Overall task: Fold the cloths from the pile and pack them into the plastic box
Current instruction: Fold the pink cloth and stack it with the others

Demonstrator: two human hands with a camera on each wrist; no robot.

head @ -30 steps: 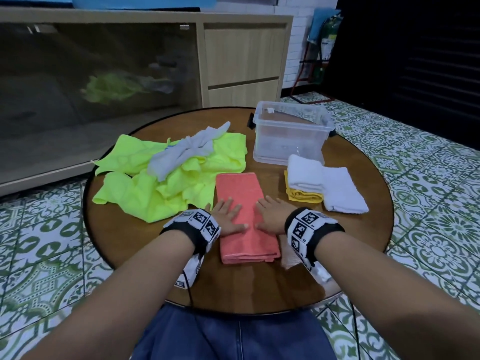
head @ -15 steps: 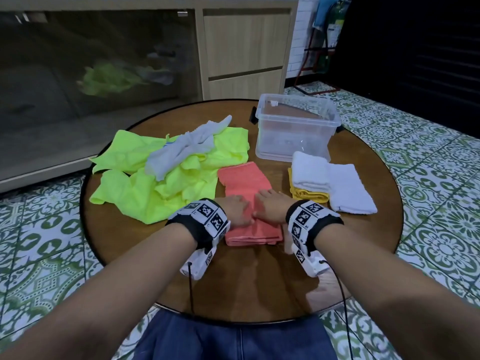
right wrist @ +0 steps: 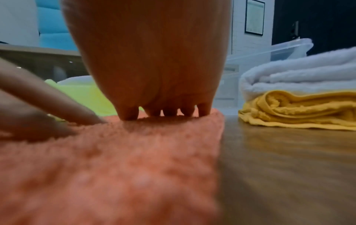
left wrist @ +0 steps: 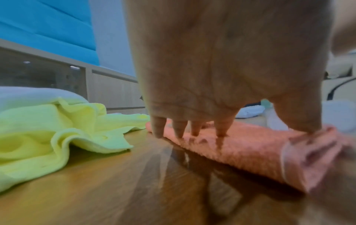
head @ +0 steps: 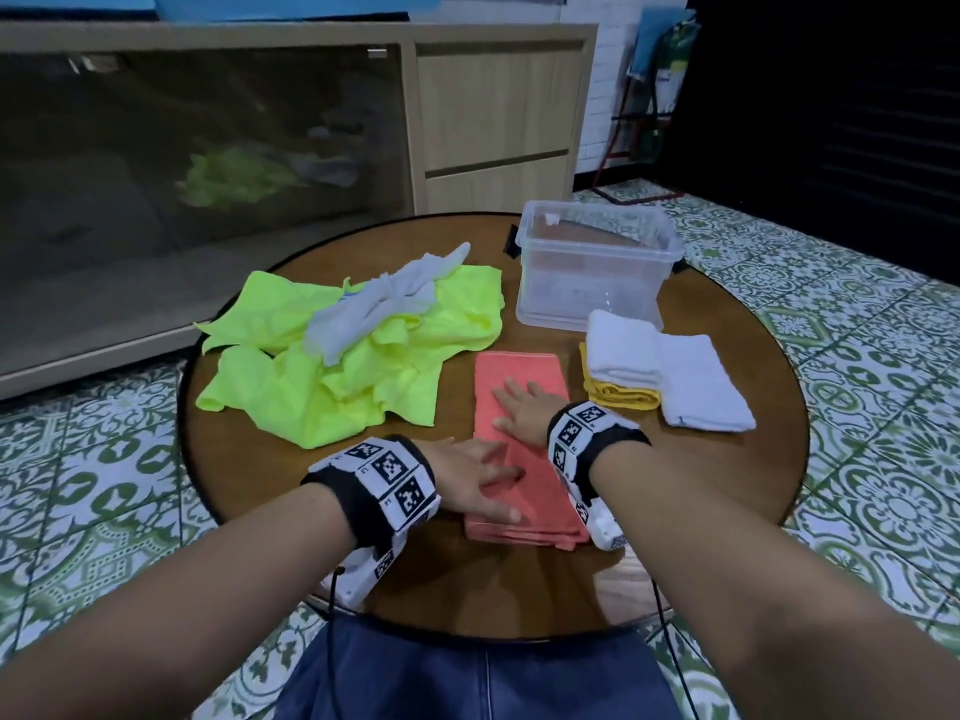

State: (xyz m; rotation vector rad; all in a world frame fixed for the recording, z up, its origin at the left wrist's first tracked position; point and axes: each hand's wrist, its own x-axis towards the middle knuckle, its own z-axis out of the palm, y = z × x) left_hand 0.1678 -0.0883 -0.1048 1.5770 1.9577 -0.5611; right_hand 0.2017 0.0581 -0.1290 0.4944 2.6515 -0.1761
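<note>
Round wooden table, green patterned floor tiles, glass-fronted wooden cabinet

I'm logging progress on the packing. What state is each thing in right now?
Pink cloth: folded into a long strip, flat on the table.
White cloths: folded, beside the box.
Yellow cloth: folded, under a white cloth.
Green cloths: unfolded, piled.
Grey cloth: crumpled on the pile.
Box: open, no cloths inside.
Left hand: flat on the pink cloth.
Right hand: flat on the pink cloth.

both hands, left hand and right hand, press flat on the folded coral cloth.
</note>
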